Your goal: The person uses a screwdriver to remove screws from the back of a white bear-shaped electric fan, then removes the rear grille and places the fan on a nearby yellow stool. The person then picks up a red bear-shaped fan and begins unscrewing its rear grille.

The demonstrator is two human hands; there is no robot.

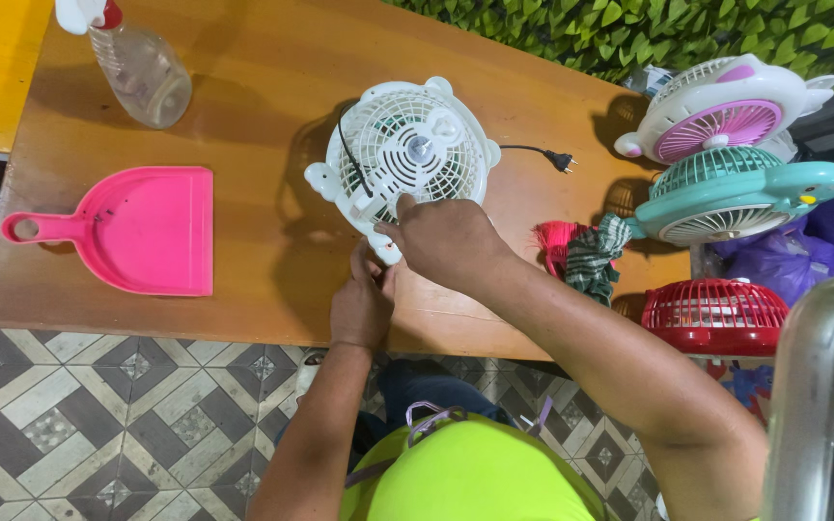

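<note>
From the head camera, the white fan (407,154) lies flat near the worktop's (263,77) front edge. The right hand (446,236) grips its near rim; the left hand (364,304) pinches its foot, just below.

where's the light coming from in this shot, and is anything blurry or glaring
Head view: shadows fall left of the white round table fan and the pink plastic dustpan, so light comes from the right. Soft sheen on the brown wooden table, no harsh glare. The grey curved object at the right edge is close and out of focus. Left hand and right hand look sharp.
</note>
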